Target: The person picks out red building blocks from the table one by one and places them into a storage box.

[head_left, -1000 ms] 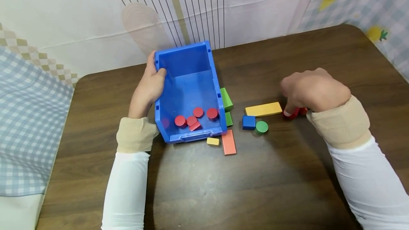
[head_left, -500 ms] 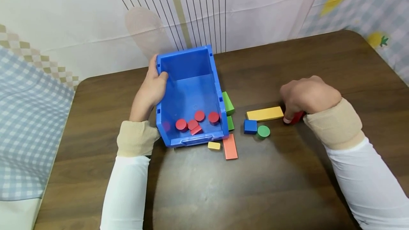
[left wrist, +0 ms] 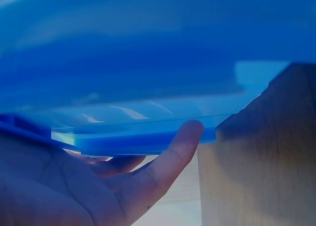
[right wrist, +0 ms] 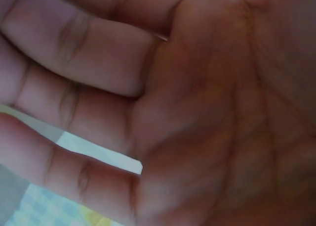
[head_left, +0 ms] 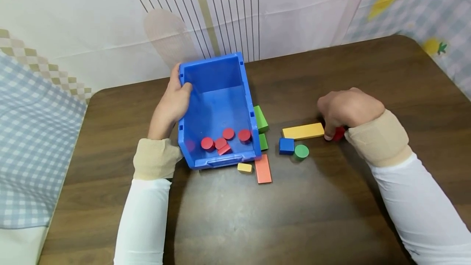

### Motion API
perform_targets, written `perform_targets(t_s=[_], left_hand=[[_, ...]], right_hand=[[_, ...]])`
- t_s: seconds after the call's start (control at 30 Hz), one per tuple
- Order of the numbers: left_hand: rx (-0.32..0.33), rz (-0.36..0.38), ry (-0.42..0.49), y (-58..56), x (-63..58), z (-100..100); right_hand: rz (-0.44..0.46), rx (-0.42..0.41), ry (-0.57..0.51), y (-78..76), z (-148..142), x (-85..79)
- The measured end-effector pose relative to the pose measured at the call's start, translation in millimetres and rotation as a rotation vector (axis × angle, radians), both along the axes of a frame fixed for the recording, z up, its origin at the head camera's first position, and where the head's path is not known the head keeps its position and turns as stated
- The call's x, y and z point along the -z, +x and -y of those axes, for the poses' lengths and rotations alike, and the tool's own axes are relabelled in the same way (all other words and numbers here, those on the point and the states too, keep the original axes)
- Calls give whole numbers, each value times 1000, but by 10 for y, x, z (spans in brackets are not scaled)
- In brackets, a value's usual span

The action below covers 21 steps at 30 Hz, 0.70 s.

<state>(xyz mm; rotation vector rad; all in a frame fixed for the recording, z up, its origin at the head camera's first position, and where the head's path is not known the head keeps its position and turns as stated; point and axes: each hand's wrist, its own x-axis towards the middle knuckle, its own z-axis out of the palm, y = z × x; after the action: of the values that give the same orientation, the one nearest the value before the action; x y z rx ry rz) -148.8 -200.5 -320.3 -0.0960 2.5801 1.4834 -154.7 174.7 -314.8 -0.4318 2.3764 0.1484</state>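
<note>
In the head view my left hand [head_left: 172, 103] grips the left wall of a blue plastic bin [head_left: 220, 101], thumb over the rim. The left wrist view shows the bin's blue side close above the fingers [left wrist: 160, 174]. Several red blocks, some of them round, lie at the bin's near end, including a red cylinder [head_left: 207, 144]. Over to the right, my right hand [head_left: 351, 107] curls down on a red block [head_left: 339, 133], mostly covered by the fingers. Only a sliver of red appears at the corner of the right wrist view, beyond the palm [right wrist: 197, 107].
Left of the right hand lie a long yellow block [head_left: 303, 131], a blue block [head_left: 286, 146] and a green cylinder [head_left: 301, 152]. Beside the bin are green blocks [head_left: 261, 118], an orange-red flat block [head_left: 263, 169] and a small yellow block [head_left: 244, 168]. A curtain backs the wooden table [head_left: 235, 224].
My right hand has shifted left and slightly nearer, toward the yellow block's end. Two red pieces showed under it at first; one shows now. The left hand still holds the bin.
</note>
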Motion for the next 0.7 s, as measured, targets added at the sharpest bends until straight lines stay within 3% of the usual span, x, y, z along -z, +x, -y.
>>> perform_targets(t_s=[0.7], left_hand=[[-1, 22, 6, -70, -11, -35]], right_hand=[[-2, -8, 0, -26, -15, 10]])
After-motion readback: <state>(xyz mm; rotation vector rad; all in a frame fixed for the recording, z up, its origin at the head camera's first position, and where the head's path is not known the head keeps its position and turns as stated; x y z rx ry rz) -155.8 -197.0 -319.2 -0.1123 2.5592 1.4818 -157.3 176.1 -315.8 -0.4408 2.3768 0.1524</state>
